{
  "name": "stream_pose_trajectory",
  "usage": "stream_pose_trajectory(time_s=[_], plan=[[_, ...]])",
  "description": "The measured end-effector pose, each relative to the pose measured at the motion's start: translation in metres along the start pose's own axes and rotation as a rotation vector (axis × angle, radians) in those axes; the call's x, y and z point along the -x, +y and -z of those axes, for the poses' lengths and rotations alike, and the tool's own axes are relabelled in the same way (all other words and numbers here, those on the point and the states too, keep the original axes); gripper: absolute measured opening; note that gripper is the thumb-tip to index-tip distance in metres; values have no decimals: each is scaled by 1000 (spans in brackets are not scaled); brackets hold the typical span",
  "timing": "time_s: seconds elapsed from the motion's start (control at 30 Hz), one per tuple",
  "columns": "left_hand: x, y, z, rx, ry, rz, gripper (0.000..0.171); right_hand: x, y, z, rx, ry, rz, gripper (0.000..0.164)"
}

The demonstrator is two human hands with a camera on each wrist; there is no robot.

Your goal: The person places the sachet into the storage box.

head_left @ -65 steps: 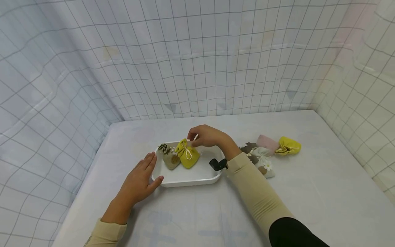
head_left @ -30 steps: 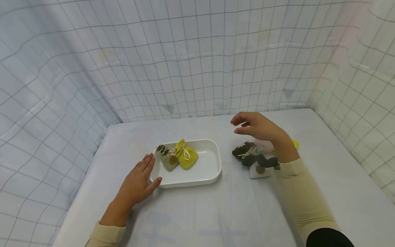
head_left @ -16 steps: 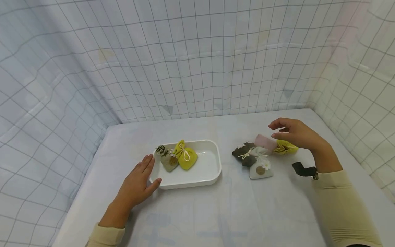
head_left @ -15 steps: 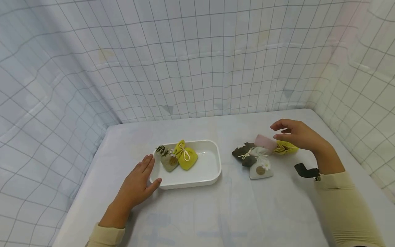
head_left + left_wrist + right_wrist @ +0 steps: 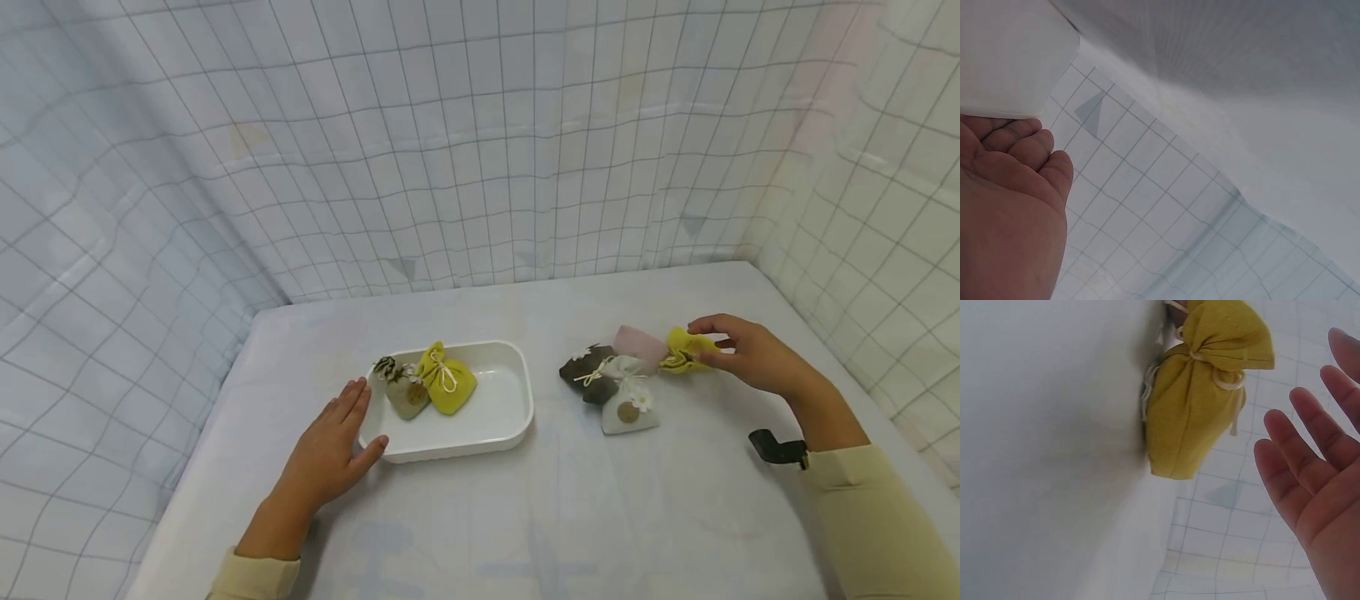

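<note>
My left hand rests with straight fingers against the left side of a white tray; the left wrist view shows its fingertips at the tray's underside edge. Inside the tray lie a beige drawstring pouch with a dark ruffled top and a yellow drawstring pouch. My right hand hovers at a second yellow pouch, partly covering it in the head view. In the right wrist view this yellow pouch stands apart from the spread fingers.
Left of the right hand lie a pink pouch, a dark brown pouch and a white pouch with a flower, clustered together. A white cloth covers the table. Checked curtains enclose the back and sides.
My right hand has moved from above the tray across to the right, then lowered toward the far yellow pouch. The left hand keeps its place at the tray.
</note>
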State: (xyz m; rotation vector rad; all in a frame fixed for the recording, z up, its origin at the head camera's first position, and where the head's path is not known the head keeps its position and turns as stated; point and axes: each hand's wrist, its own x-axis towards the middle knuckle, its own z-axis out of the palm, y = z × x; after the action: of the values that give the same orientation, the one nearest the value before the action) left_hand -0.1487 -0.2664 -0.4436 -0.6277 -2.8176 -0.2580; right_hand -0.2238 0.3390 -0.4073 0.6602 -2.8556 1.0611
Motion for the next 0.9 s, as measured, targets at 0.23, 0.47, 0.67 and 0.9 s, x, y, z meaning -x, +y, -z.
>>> stream_pose_trajectory(time_s=[0.23, 0.47, 0.67, 0.9], plan=[[0, -1, -2, -1, -3, 1, 78, 10, 16, -2, -7, 5, -36, 38], [0, -2, -3, -1, -5, 6, 79, 13, 27, -5, -12, -4, -63, 38], [1, -2, -3, 3, 2, -1, 79, 13, 33, -10, -27, -37, -125, 40], [1, -1, -1, 1, 2, -3, 79, 10, 34, -10, -38, -51, -126, 40]])
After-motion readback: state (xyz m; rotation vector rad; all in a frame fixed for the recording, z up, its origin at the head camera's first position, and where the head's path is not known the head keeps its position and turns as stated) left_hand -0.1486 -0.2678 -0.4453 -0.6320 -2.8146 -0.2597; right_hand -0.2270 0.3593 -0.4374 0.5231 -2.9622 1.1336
